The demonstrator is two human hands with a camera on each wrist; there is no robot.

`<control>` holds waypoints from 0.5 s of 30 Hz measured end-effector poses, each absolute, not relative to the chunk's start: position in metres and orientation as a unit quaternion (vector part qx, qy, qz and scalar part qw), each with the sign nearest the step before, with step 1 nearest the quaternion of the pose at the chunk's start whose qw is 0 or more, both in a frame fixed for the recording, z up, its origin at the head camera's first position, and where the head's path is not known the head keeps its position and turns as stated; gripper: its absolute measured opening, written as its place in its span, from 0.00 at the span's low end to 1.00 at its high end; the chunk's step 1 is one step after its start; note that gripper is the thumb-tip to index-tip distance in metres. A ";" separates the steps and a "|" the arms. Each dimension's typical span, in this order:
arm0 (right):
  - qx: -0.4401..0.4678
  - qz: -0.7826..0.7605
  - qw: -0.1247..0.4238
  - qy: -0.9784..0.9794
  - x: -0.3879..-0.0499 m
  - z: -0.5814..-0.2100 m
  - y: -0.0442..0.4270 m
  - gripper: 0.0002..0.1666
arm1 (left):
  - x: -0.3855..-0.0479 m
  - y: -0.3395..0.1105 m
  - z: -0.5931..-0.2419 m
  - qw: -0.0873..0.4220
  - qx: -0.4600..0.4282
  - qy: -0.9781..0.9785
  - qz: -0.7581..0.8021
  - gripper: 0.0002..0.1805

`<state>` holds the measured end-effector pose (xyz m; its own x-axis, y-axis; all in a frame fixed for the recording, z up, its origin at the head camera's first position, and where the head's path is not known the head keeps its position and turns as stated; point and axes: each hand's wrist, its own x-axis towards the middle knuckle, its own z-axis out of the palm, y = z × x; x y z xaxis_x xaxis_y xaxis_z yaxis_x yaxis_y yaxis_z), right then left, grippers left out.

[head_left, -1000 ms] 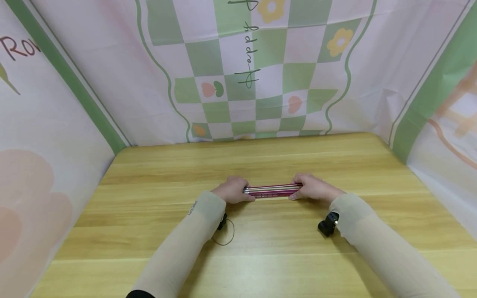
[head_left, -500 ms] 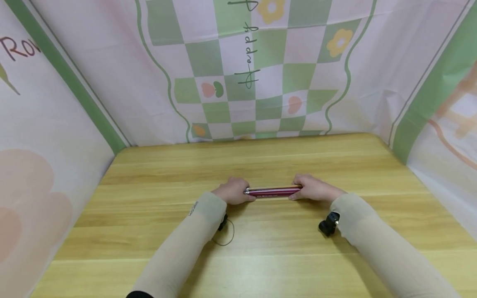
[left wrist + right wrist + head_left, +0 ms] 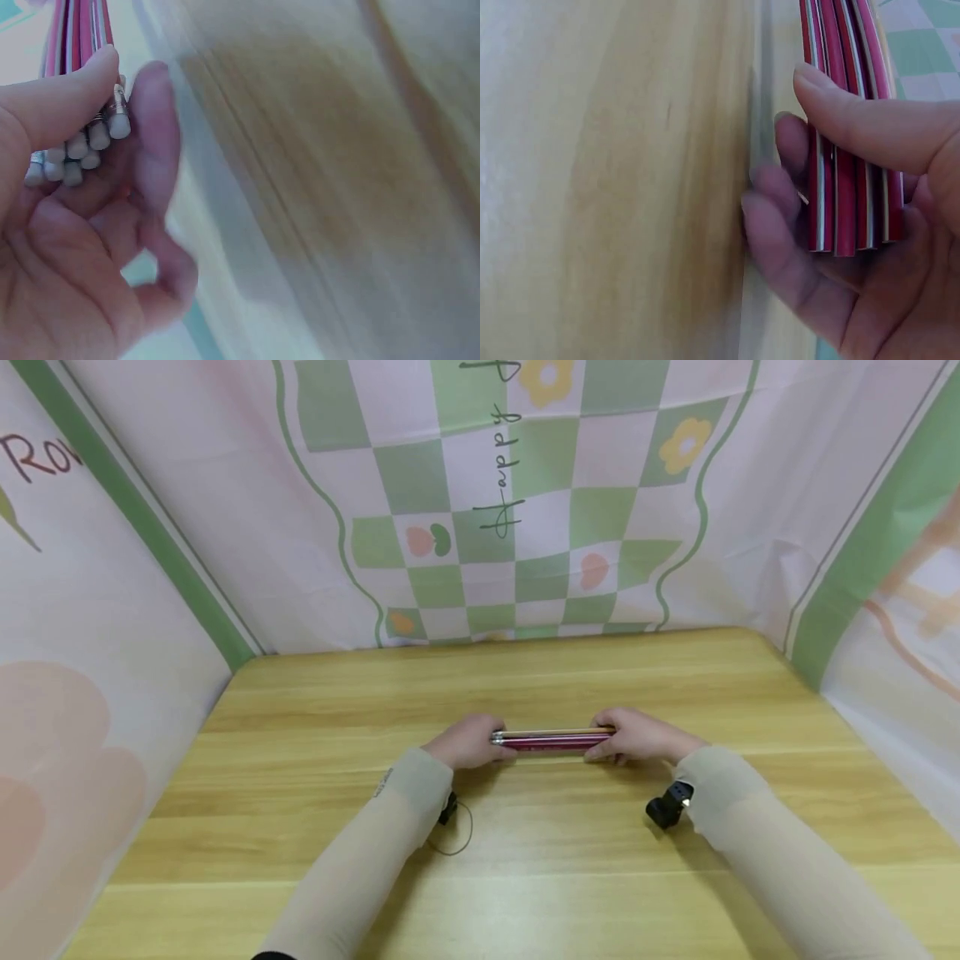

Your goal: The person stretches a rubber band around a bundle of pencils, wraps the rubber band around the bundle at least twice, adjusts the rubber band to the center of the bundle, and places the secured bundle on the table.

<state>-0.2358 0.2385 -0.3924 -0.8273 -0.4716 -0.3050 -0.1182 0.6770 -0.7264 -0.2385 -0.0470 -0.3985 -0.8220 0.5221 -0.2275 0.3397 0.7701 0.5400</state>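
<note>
Left hand pinching eraser ends, right hand pinching opposite ends, pencil bundle between

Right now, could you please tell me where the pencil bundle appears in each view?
Head: the pencil bundle is slightly right of and below centre.
Left wrist: upper left, eraser ends lowest.
Right wrist: upper right, plain ends lowest.
Shared landmark: the wooden table, in all three.

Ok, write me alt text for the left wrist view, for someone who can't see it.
A left hand grips a bundle of red-striped pencils, their pale erasers toward the camera. A wood-grain table spans the right side.
</note>
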 end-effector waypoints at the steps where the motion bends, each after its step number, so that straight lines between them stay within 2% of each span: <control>1: -0.160 -0.383 0.249 0.875 -0.236 -0.393 0.239 0.14 | -0.240 -0.048 -0.399 0.184 0.232 0.917 0.267 0.14; 4: -0.143 -0.425 0.247 0.859 -0.236 -0.395 0.243 0.20 | -0.242 -0.051 -0.402 0.193 0.216 0.892 0.347 0.11; 8: -0.119 -0.466 0.214 0.850 -0.236 -0.397 0.247 0.29 | -0.242 -0.057 -0.404 0.206 0.178 0.849 0.453 0.14; 12: -0.100 -0.519 0.195 0.826 -0.234 -0.397 0.249 0.35 | -0.241 -0.059 -0.402 0.220 0.143 0.801 0.538 0.22; 15: -0.086 -0.579 0.189 0.788 -0.232 -0.398 0.249 0.34 | -0.240 -0.058 -0.399 0.229 0.127 0.768 0.585 0.28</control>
<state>-0.2317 0.2494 -0.3978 -0.9136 -0.3548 -0.1988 0.0834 0.3150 -0.9454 -0.2397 -0.0581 -0.3993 -0.8629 0.4628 -0.2033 -0.0731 0.2837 0.9561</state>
